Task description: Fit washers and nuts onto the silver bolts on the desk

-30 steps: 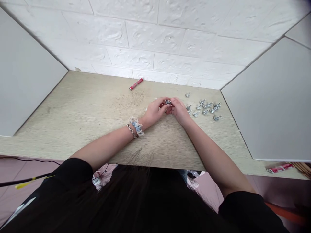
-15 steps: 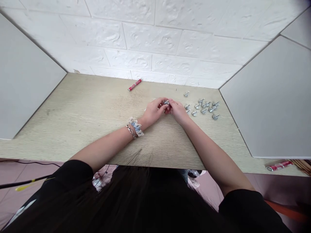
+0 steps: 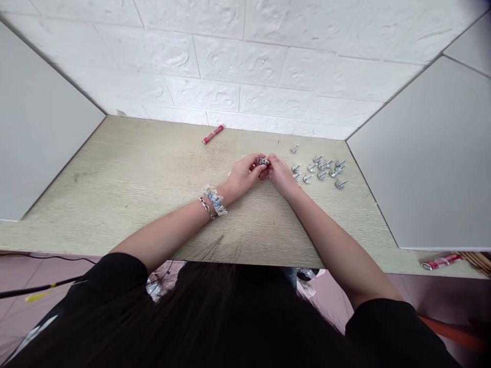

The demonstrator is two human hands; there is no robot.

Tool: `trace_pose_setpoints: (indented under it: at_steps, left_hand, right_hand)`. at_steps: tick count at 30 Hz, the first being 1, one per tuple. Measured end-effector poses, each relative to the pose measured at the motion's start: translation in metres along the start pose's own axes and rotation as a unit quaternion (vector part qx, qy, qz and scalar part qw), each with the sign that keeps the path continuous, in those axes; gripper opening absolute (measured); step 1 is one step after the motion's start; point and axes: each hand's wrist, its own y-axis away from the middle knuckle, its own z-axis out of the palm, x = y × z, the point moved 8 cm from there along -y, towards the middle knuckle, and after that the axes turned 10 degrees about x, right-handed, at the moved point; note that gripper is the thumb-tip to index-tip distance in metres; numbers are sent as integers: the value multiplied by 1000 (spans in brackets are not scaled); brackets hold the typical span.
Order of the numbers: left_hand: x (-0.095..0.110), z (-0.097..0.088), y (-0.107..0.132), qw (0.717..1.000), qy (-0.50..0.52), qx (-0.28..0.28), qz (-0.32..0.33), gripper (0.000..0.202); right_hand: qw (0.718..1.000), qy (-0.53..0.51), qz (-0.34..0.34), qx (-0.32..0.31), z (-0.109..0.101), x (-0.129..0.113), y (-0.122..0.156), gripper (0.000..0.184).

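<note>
Over the middle of the table, my left hand (image 3: 244, 174) pinches a small silver bolt (image 3: 263, 161) between thumb and fingers. My right hand (image 3: 282, 175) meets it from the other side, its fingertips closed at the bolt's right end. Part of the bolt is hidden by the fingers, so its full shape does not show. Just right of my right hand lie several loose silver bolts (image 3: 322, 175) with wide washers under their heads. One more bolt (image 3: 294, 148) lies apart, nearer the wall.
A red tube (image 3: 213, 134) lies near the white brick wall (image 3: 222, 94). White panels (image 3: 429, 153) border the table (image 3: 126, 168) on both sides. Another red tube (image 3: 441, 261) and some thin brown sticks (image 3: 477, 261) rest at the front right edge.
My right thumb and fingers have shifted slightly at the bolt's end, so a little more of the bolt shows. My left hand has stayed in place.
</note>
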Motion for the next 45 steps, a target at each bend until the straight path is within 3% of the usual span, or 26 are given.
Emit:
trace_pose_setpoints:
  at_steps: [5, 12, 18, 22, 25, 28, 33, 35, 37, 42, 45]
  left_hand:
    - [-1, 2, 1, 1000, 6, -10, 10, 28]
    - [-1, 2, 1, 1000, -16, -11, 16, 29]
    - [-1, 4, 1, 1000, -8, -15, 25, 31]
    - [0, 5, 1, 999, -13, -19, 34, 31]
    - [0, 6, 1, 999, -18, -24, 34, 31]
    - [-3, 6, 1, 999, -11, -23, 30, 31]
    - [-2, 6, 1, 999, -13, -24, 33, 30]
    - [-2, 6, 1, 999, -18, -26, 26, 30]
    - [-2, 6, 1, 999, -16, -25, 20, 31]
    - [-1, 4, 0, 999, -17, -21, 22, 30]
    - [-1, 5, 1, 999, -16, -26, 18, 30]
  right_hand:
    - [999, 22, -21, -11, -2, 6, -5, 54]
    - [998, -8, 7, -56, 5, -6, 4, 13]
    - [999, -16, -4, -43, 3, -6, 4, 21]
    - [999, 8, -3, -34, 2, 5, -3, 50]
    - [999, 23, -3, -28, 0, 8, -5, 56]
    - [999, 16, 0, -36, 1, 6, -3, 47]
    - [998, -16, 4, -55, 3, -5, 4, 16]
    - [999, -13, 5, -50, 3, -6, 5, 14]
    - [999, -9, 1, -46, 3, -5, 4, 18]
    - [999, 13, -1, -37, 2, 5, -3, 52]
    - [999, 30, -3, -32, 1, 7, -5, 58]
